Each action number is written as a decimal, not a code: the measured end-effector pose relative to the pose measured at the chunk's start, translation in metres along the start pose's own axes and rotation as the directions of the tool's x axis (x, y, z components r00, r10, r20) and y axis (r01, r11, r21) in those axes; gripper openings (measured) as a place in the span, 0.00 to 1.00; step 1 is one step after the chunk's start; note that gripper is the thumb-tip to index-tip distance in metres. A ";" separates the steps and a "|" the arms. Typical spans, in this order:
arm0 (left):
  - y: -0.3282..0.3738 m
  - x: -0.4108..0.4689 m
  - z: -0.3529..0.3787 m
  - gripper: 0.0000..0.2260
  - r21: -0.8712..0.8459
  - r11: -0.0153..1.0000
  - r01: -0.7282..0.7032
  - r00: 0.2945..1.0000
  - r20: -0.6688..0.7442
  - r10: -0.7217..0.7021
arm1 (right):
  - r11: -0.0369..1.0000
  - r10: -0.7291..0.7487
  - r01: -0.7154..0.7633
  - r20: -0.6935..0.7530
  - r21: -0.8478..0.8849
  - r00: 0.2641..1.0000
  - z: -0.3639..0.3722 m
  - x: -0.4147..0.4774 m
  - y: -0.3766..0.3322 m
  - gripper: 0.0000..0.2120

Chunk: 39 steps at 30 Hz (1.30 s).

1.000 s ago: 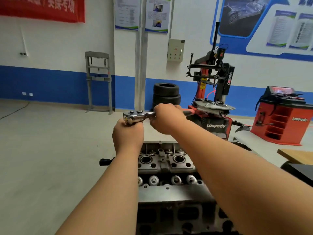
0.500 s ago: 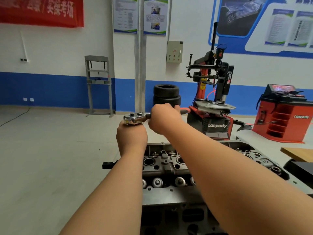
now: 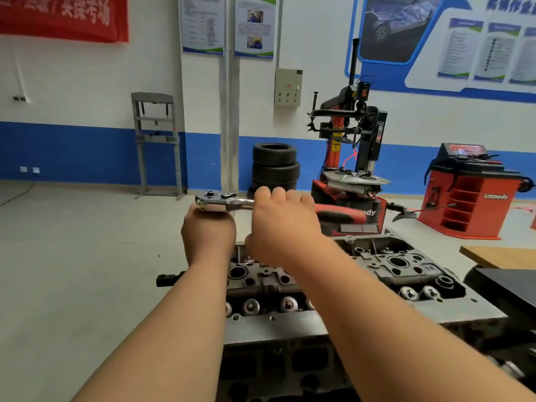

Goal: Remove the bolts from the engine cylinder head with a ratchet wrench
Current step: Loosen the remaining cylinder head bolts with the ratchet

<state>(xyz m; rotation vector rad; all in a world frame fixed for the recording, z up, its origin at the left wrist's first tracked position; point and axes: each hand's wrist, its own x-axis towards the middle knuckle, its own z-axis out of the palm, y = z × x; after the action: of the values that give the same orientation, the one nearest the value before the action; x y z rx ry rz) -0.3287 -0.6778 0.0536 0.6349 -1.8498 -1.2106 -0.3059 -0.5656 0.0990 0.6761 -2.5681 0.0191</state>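
Observation:
A grey metal cylinder head (image 3: 377, 285) lies in front of me, with valve springs and round bores showing. Above its far left end the ratchet wrench (image 3: 223, 203) is held level, chrome head at the left, red handle running right. My left hand (image 3: 207, 233) is wrapped round the extension just under the ratchet head. My right hand (image 3: 285, 224) grips the handle near the chrome neck. The socket and the bolt under it are hidden behind my left hand.
A wooden tabletop corner (image 3: 499, 256) and a dark panel (image 3: 507, 288) sit to the right of the head. Farther back stand a tyre changer (image 3: 348, 169), a tyre stack (image 3: 275, 166), a red wheel balancer (image 3: 470, 195) and a grey press frame (image 3: 156, 140).
The wrench handle has swung a little, its red end now pointing more to the right. Both hands keep their hold. More of the head's right side shows as my view shifts.

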 end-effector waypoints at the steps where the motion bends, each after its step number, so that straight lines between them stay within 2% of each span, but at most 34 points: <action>1: -0.001 0.001 0.001 0.05 -0.042 0.999 0.035 0.999 0.014 -0.035 | 0.999 -0.005 0.003 0.042 0.055 0.999 0.005 0.013 0.009 0.22; 5: -0.007 0.004 0.001 0.06 -0.252 0.959 0.131 0.991 0.059 -0.120 | 0.975 -0.118 0.086 0.147 0.204 0.982 0.023 0.077 0.011 0.17; 9: -0.008 0.008 0.002 0.02 -0.204 0.972 0.117 0.993 -0.011 -0.122 | 0.921 -0.264 0.216 0.111 0.324 0.958 0.038 0.115 -0.019 0.15; 11: -0.006 0.009 0.003 0.02 -0.183 0.976 0.120 0.991 -0.042 -0.130 | 0.885 -0.302 0.234 0.113 0.401 0.947 0.040 0.122 -0.027 0.17; 13: -0.004 0.009 0.004 0.02 -0.172 0.978 0.119 0.991 -0.045 -0.129 | 0.880 -0.307 0.242 0.101 0.409 0.946 0.041 0.124 -0.027 0.17; 17: -0.002 0.007 0.004 0.04 -0.174 0.976 0.129 0.990 -0.037 -0.137 | 0.935 -0.258 0.223 0.096 0.276 0.961 0.038 0.116 -0.022 0.16; 21: 0.000 0.005 0.003 0.04 -0.149 0.980 0.135 0.989 -0.035 -0.141 | 0.993 -0.116 0.111 0.134 0.050 0.984 0.021 0.085 -0.004 0.19; 25: 0.005 0.000 0.001 0.03 -0.022 0.998 0.065 0.998 -0.015 -0.065 | 0.963 0.037 0.016 0.191 -0.268 0.981 -0.010 0.020 0.004 0.24; 27: 0.007 -0.004 -0.002 0.03 0.061 0.998 -0.013 1.000 0.012 0.012 | 0.946 0.017 0.047 0.193 -0.322 0.981 -0.020 -0.015 -0.010 0.25; 31: 0.008 -0.006 -0.009 0.03 0.052 0.995 -0.081 0.995 0.062 0.078 | 0.971 -0.122 0.154 0.175 -0.181 0.977 -0.027 -0.043 -0.034 0.24; 36: 0.001 0.002 -0.005 0.03 -0.010 1.000 0.027 0.997 0.074 -0.026 | 0.998 -0.068 0.066 0.053 0.022 0.996 -0.019 -0.002 -0.019 0.06; 39: -0.001 0.001 -0.004 0.07 -0.087 0.993 0.085 0.993 0.092 -0.077 | 0.995 -0.056 0.054 0.016 0.079 0.998 0.002 0.042 0.000 0.02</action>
<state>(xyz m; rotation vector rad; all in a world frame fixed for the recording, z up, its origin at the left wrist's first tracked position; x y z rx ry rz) -0.3261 -0.6806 0.0535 0.6202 -1.8452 -1.3873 -0.3393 -0.5852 0.1165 0.7793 -2.5764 0.0960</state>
